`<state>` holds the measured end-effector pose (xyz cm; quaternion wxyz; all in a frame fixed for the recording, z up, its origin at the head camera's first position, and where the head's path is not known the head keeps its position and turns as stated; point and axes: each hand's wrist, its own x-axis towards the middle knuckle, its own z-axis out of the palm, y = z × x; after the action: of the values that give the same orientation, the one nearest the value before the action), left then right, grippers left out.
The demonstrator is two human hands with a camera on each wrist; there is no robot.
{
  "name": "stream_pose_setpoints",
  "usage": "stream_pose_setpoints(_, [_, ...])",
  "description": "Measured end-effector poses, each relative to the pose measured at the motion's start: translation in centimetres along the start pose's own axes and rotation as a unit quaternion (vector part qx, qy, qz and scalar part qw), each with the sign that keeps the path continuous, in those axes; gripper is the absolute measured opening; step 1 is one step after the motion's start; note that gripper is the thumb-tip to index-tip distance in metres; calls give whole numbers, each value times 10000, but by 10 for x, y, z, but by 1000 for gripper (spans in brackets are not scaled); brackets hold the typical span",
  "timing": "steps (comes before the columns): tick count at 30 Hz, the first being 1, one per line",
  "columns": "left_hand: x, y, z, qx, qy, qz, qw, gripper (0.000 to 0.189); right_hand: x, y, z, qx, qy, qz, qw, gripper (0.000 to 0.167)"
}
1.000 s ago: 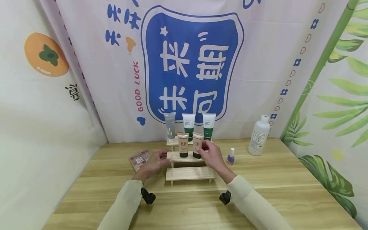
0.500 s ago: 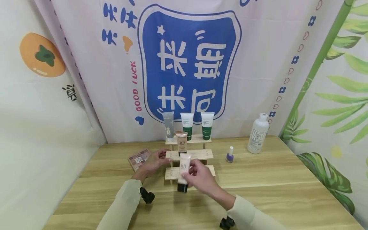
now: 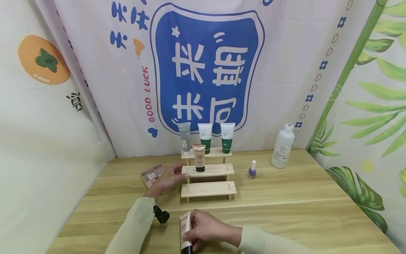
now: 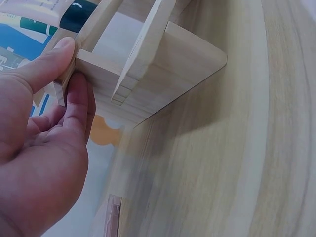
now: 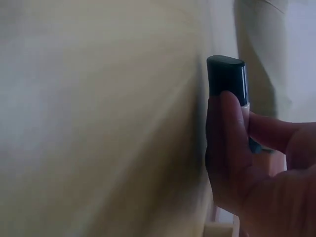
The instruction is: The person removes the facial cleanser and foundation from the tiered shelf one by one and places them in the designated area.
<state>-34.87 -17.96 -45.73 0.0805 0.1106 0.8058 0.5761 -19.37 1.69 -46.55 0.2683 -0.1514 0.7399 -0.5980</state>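
Observation:
My right hand holds a beige BB cream tube low over the near part of the table, its black cap pointing down; the cap shows in the right wrist view. My left hand pinches the left end of the middle step of a three-step wooden display stand. In the left wrist view the thumb lies on the board and the fingers are below it. Another BB cream tube stands upright on the middle step. A grey tube and two white-and-green tubes stand on the top step.
An eyeshadow palette lies left of the stand, partly behind my left hand. To the right stand a purple nail polish bottle and a tall white bottle. A printed curtain hangs behind the wooden table.
My right hand has taken one BB cream tube off the middle step and brought it toward me, down to the near side of the table. My left hand stays at the stand.

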Motion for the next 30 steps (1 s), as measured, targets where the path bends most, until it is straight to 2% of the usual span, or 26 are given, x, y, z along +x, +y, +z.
stream_pose_setpoints(5, [2,0,-2,-7,-50,11,10000,68,4,-1,7,-115,-155,-55,9998,22])
stream_pose_setpoints(13, [2,-1,-1,7,-47,2,10000,66,4,0,9,-458,34,-167,9988,25])
stream_pose_setpoints(16, [2,-1,-2,-26,-20,-3,10000,66,2,-1,8,-551,24,-117,9984,30])
stream_pose_setpoints(23, [1,1,-3,17,42,45,10000,65,1,-5,8,-778,139,-83,9968,55])
stream_pose_setpoints(30, [-1,0,-1,7,21,68,10000,67,3,-3,9,-746,180,-116,9970,54])
